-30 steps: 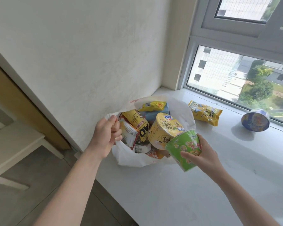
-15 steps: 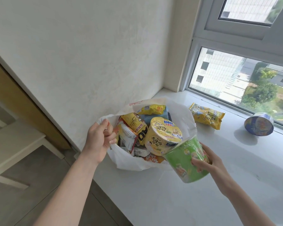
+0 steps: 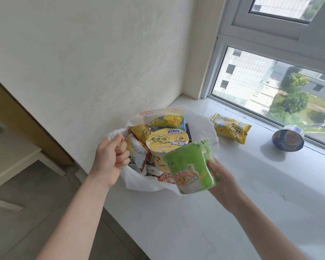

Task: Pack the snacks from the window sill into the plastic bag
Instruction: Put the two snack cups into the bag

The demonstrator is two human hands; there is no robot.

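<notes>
Gripping the left rim of the white plastic bag [image 3: 139,182], the left hand [image 3: 109,162] sits left of centre in the frame, its fingers curled tight around a bunched fold of plastic and holding the mouth of the bag wide. Inside the bag, at centre frame, lie several packets, among them a yellow packet [image 3: 167,121] toward the back, and a big yellow noodle cup [image 3: 165,145] tipped on its side with its lid facing up toward the camera. Just right of that cup and partly in front of it, a green noodle cup [image 3: 191,166] is tilted over the bag's near right edge, its base pointing to the upper left; the right hand [image 3: 223,181] holds it from the lower right, thumb pressed on the side facing the camera and the other fingers hidden behind it. The bag stands on the white window sill [image 3: 233,212], against the wall. Further right on the sill, near the window, a yellow snack bag [image 3: 231,128] lies flat, and toward the right edge of the frame a blue noodle cup [image 3: 288,140] lies on its side, well apart from the bag.
</notes>
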